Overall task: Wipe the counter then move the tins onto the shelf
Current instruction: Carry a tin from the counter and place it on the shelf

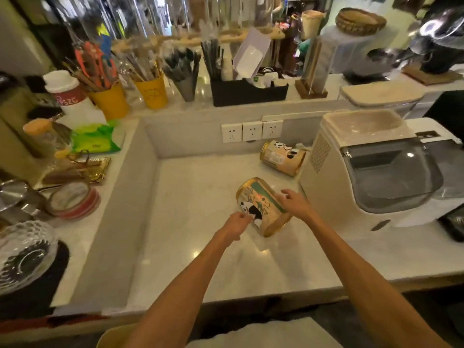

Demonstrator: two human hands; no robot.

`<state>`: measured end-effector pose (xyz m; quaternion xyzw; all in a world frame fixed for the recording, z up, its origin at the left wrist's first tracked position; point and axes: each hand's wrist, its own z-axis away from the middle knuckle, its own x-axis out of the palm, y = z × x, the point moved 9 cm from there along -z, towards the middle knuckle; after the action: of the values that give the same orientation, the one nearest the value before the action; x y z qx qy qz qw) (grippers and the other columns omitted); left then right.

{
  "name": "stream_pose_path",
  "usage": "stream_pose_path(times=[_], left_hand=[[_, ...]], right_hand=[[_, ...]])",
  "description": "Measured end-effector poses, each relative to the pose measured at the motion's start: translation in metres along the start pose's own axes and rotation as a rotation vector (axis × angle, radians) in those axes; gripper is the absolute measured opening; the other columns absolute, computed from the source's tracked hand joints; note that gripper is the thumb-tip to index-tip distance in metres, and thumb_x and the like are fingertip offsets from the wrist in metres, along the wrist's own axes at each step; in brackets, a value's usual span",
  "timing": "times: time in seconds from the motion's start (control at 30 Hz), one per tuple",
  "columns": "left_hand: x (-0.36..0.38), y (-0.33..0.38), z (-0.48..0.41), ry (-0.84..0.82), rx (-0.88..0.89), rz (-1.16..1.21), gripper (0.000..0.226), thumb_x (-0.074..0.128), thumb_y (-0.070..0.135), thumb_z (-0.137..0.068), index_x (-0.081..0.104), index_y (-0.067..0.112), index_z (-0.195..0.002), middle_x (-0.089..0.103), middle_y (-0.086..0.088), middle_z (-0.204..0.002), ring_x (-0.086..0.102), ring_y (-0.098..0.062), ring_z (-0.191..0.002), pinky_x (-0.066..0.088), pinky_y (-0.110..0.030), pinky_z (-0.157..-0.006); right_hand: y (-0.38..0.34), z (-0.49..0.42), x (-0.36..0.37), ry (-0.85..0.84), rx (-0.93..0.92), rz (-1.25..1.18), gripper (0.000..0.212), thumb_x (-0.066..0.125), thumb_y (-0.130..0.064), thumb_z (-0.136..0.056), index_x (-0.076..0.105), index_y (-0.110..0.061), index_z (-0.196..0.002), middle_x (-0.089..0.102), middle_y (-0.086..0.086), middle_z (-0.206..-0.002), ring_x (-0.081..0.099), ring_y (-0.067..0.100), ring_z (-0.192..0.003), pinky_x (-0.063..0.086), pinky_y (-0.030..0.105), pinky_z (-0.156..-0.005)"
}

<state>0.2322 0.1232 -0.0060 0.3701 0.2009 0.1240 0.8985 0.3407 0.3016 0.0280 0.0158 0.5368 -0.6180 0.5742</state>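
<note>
A gold tin with a panda print (259, 205) is tilted over the middle of the pale counter (190, 222). My right hand (295, 203) grips its right side near the green band. My left hand (237, 223) pinches its lower left edge. A second panda tin (282, 158) lies on its side at the back right of the counter, under the wall sockets and against the white machine. The raised shelf (200, 104) runs along the back above the sockets.
A white ice machine (371, 172) stands at the right. Yellow cups of utensils (150, 92), a black organiser (248, 92) and a white container crowd the back shelf. The left ledge holds a green packet (96, 140), a gold bag, a red-rimmed lid and glass bowls.
</note>
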Motion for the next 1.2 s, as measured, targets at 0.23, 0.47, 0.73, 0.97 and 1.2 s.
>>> stream_pose_path(times=[0.23,0.47,0.73,0.97,1.2], left_hand=[[0.054,0.002,-0.021,-0.004,-0.113,0.450,0.079,0.060,0.061,-0.087,0.017,0.035,-0.148,0.044,0.002,-0.146,0.049,-0.030,-0.128,0.040,-0.046,-0.099],[0.015,-0.033,0.028,0.437,-0.018,0.483,0.114,0.084,0.063,-0.061,0.014,0.044,-0.149,0.023,-0.002,-0.147,0.037,-0.029,-0.136,0.046,-0.040,-0.102],[0.041,-0.163,0.194,0.534,0.030,0.850,0.108,0.085,0.048,-0.072,0.008,0.058,-0.147,0.055,0.016,-0.142,0.061,-0.005,-0.121,0.053,-0.029,-0.099],[0.083,-0.277,0.355,1.018,-0.079,1.101,0.096,0.086,0.021,-0.076,0.023,0.050,-0.143,0.066,0.012,-0.126,0.066,-0.012,-0.118,0.060,-0.026,-0.085],[0.108,-0.370,0.494,1.431,-0.309,1.021,0.112,0.088,0.060,-0.056,0.015,0.059,-0.141,0.049,0.027,-0.137,0.056,-0.003,-0.126,0.053,-0.040,-0.104]], right_hand=[[0.002,-0.022,0.032,-0.265,-0.081,-0.260,0.047,0.032,-0.056,-0.100,0.063,-0.024,-0.115,0.064,0.009,-0.131,0.066,0.009,-0.096,0.053,0.021,-0.082],[0.015,-0.002,0.088,-0.539,-0.011,-0.549,0.053,0.051,-0.064,-0.090,0.057,-0.029,-0.129,0.072,0.001,-0.120,0.071,0.022,-0.107,0.058,0.047,-0.092],[0.012,0.134,0.216,-1.223,0.057,-0.432,0.076,0.080,-0.043,-0.078,0.036,-0.050,-0.139,0.069,0.000,-0.128,0.067,0.029,-0.115,0.058,0.049,-0.087],[-0.046,0.285,0.335,-1.568,-0.014,-0.036,0.080,0.063,-0.072,-0.076,0.022,-0.060,-0.144,0.051,0.003,-0.146,0.049,0.037,-0.132,0.044,0.066,-0.100],[-0.077,0.477,0.469,-1.610,-0.269,0.372,0.089,0.069,-0.084,-0.051,0.041,-0.052,-0.129,0.058,0.000,-0.125,0.058,0.024,-0.112,0.050,0.058,-0.094]])
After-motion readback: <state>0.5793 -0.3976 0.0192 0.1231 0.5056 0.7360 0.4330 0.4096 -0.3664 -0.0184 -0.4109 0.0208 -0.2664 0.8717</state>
